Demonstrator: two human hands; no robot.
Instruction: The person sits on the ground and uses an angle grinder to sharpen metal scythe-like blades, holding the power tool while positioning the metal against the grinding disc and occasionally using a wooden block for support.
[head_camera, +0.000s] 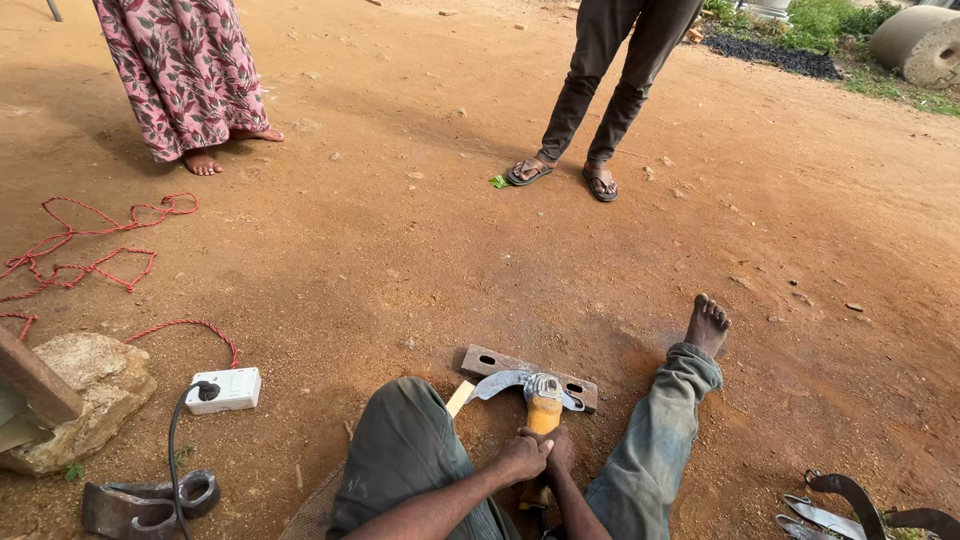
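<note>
Both hands, left hand (522, 458) and right hand (559, 452), meet near centre on an orange-bodied angle grinder (543, 412), its head over a curved steel blade (500, 383) lying on a flat slotted iron bar (487, 359). Left: white socket box (231, 389), pale stone block (95, 385). Far: two standing people.

One view only: head cam, worn by a seated person, looking down and fwd over their own legs at the dirt ground (400, 250). Wide angle, so edges bend a bit. Nearest, bottom centre: both forearms and the left hand (523, 458) and right hand (560, 452), close to the lens. Mid-frame is bare ground; top of frame reaches two standing people, seen only from the waist or knees down, well apart from the wearer. No 2nd view, so no overlap.
</note>
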